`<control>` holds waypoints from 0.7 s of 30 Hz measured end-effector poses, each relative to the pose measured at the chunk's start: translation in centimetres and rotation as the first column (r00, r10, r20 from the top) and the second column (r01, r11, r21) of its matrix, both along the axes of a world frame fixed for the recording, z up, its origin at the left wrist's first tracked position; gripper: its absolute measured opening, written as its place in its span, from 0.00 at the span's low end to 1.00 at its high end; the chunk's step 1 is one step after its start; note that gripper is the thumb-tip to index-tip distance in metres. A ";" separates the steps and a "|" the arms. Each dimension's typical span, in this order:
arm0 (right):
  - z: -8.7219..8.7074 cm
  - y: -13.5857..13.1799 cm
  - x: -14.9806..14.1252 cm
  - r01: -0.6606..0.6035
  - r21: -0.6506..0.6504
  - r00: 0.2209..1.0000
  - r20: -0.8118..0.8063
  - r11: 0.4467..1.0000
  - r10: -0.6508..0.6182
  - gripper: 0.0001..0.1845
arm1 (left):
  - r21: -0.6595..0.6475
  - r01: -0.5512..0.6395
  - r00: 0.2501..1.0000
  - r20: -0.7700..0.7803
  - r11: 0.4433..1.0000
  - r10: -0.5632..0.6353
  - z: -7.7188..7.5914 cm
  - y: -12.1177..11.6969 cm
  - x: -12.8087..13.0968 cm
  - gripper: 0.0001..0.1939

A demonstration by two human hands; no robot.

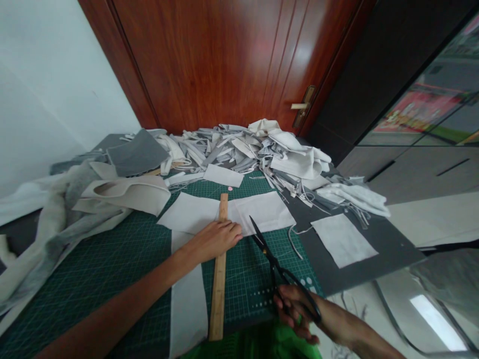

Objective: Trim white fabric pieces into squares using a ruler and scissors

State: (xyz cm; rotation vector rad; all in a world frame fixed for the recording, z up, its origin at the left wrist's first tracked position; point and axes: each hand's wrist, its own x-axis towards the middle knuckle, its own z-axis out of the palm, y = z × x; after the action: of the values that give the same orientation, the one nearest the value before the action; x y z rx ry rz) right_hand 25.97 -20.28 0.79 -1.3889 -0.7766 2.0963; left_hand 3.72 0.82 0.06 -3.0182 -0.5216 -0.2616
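My left hand [220, 237] lies across a wooden ruler [218, 294], its fingers curled down together at the lower edge of a white fabric piece [262, 212]. That fabric spreads out on both sides of the ruler, with a faint crease right of it. In my right hand [297, 309] is a pair of black scissors [272, 259], the blades parted. One blade lies over the fabric's lower edge; how much of the other is under the cloth I cannot tell. A long white strip [189, 304] runs toward me, left of the ruler.
A green cutting mat [123, 269] covers much of the dark table. Heaps of grey and white fabric scraps [232, 147] line the back, below a wooden door [224, 60]. Larger folded cloth [123, 194] is piled left. A square white piece [344, 239] lies right, near the table's edge.
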 end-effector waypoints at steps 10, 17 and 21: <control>-0.4 1.4 -0.5 -0.044 0.051 0.999 0.000 0.998 0.044 0.38 | 0.013 -0.035 0.999 -0.005 0.999 0.035 0.2 -0.2 0.2 0.07; 0.1 1.9 -0.8 -0.044 0.068 0.998 0.038 0.997 0.041 0.38 | 0.019 -0.029 0.999 -0.013 0.999 0.029 0.0 -0.1 0.2 0.06; 0.3 2.0 -1.0 -0.041 0.056 0.998 0.056 0.998 0.038 0.41 | 0.018 -0.022 0.999 -0.030 1.000 0.023 0.0 -0.2 0.3 0.06</control>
State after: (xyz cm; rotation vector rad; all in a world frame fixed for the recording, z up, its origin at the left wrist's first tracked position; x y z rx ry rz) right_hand 24.93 -18.27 1.14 -1.4168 -0.8866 2.0565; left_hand 4.03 0.65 0.05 -2.9926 -0.5474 -0.2176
